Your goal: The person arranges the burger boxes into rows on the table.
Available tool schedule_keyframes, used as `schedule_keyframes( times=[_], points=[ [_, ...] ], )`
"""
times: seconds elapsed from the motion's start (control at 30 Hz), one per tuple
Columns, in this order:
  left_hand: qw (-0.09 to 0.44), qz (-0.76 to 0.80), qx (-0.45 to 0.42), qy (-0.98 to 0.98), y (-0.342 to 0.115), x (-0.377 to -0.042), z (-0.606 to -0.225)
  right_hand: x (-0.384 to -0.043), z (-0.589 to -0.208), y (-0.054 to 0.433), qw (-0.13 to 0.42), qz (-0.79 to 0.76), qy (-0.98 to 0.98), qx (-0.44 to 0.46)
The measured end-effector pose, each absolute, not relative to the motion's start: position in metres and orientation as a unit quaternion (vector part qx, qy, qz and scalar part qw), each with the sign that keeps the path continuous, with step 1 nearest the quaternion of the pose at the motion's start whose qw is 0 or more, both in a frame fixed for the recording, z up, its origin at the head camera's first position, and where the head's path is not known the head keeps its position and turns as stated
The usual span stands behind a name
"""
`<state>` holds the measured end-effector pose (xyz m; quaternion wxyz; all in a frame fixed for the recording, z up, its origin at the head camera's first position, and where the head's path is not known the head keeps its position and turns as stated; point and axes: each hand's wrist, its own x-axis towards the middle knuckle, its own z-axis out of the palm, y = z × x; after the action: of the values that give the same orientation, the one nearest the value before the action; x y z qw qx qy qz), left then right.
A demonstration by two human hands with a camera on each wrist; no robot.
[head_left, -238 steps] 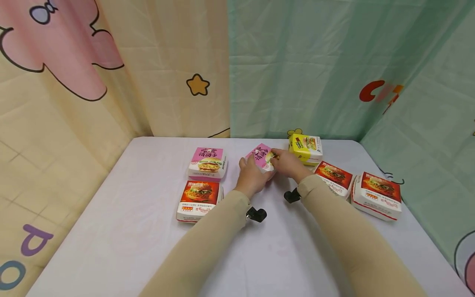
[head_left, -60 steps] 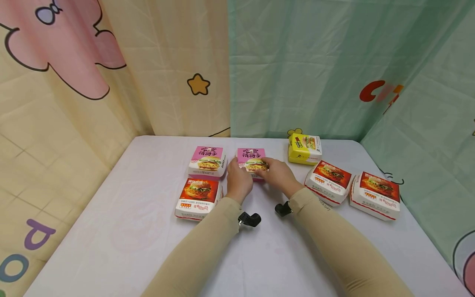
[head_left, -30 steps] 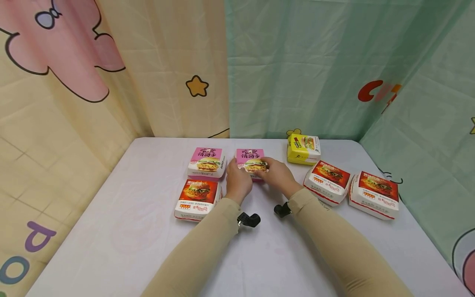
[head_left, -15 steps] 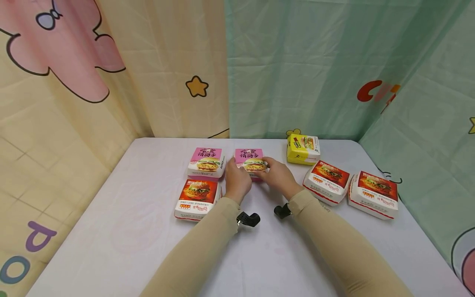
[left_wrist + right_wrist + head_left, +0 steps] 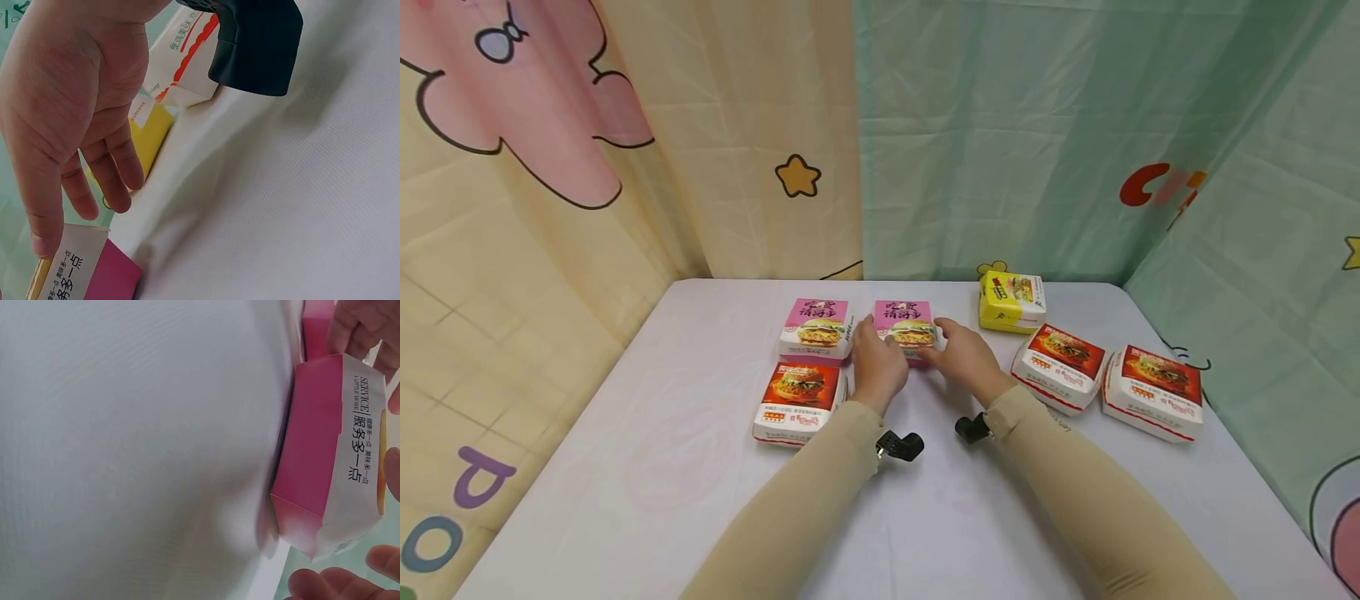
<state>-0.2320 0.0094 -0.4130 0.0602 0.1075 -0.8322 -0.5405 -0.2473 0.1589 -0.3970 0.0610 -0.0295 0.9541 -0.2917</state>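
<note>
A pink-and-white burger box (image 5: 904, 323) with a burger picture lies flat at the back middle of the table, between my two hands. My left hand (image 5: 880, 362) is at its left side, fingers extended and relaxed. In the left wrist view, the left thumb (image 5: 44, 231) overlaps the box's top edge; whether it touches is unclear. My right hand (image 5: 966, 358) stands at the right side with fingers spread. The right wrist view shows the right fingertips (image 5: 312, 584) apart from the box's end. Another pink burger box (image 5: 818, 327) sits just left of my left hand.
A red-and-white burger box (image 5: 797, 400) lies in front of the left pink one. A yellow burger box (image 5: 1012, 300) stands at the back right. Two more red-and-white boxes, one nearer (image 5: 1063, 367) and one farther right (image 5: 1156, 392), lie there on the white-covered table (image 5: 625, 500).
Earlier both hands held the middle pink box askew; it was then turned straight, its burger picture towards me. Over the last half second my fingers have loosened and spread a little from its sides.
</note>
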Motion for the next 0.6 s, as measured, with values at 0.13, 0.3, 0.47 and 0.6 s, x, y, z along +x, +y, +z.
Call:
schedule_keyframes(
  times=[0.13,0.3,0.47,0.6],
  points=[
    [0.087,-0.523,0.086,-0.843,0.010,-0.228,-0.409,-0.244,-0.393,0.161,0.060,-0.287,0.956,-0.027],
    [0.118,-0.502,0.062,-0.854,0.013,-0.224,-0.401,-0.237,-0.387,0.163,0.057,-0.271,0.960,-0.026],
    [0.138,-0.489,0.028,-0.861,0.018,-0.219,-0.393,-0.225,-0.374,0.165,0.057,-0.261,0.963,-0.030],
    [0.156,-0.482,-0.019,-0.862,0.023,-0.214,-0.390,-0.215,-0.361,0.172,0.032,-0.253,0.966,-0.044]
  ],
)
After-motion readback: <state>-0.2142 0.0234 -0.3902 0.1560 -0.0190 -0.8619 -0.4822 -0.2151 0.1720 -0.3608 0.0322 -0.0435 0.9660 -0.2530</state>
